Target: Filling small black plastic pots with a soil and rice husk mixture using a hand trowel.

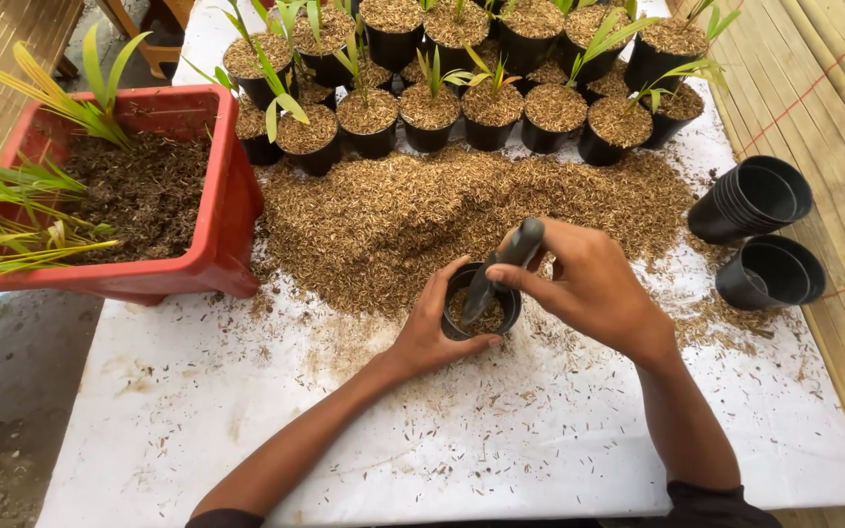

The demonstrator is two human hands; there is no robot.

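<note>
At the white table's middle, the left hand [429, 328] grips a half-filled small black plastic pot [482, 303]; the right hand [579, 284] holds a grey trowel [503, 266] in it, filled seedling pots [442, 98] lining the far edge, empty black pots [760, 230] stacked right.

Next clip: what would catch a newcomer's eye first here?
At centre, the left hand grips a small black pot while the right hand works a trowel into it. Behind lies a husk heap, with a red planter of seedlings at left.
</note>
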